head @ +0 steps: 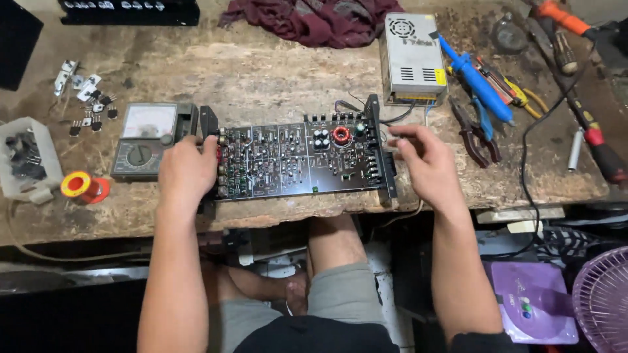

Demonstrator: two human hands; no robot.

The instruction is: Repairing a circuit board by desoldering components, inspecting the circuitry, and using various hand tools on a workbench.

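A white tray of small dark parts sat far left of the circuit board, a solder spool beside it. The left hand clamped the board's left end, next to a meter. The board lay at the bench's front edge; it looked stiff, light and fragile, best held by its ends. The right hand curled loosely at its right end, fingers apart.

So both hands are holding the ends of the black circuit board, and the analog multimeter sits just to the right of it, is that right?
Not quite. The head view shows the analog multimeter to the left of the black circuit board, beside the left hand. The rest holds: the left hand and the right hand are each at an end of the board.
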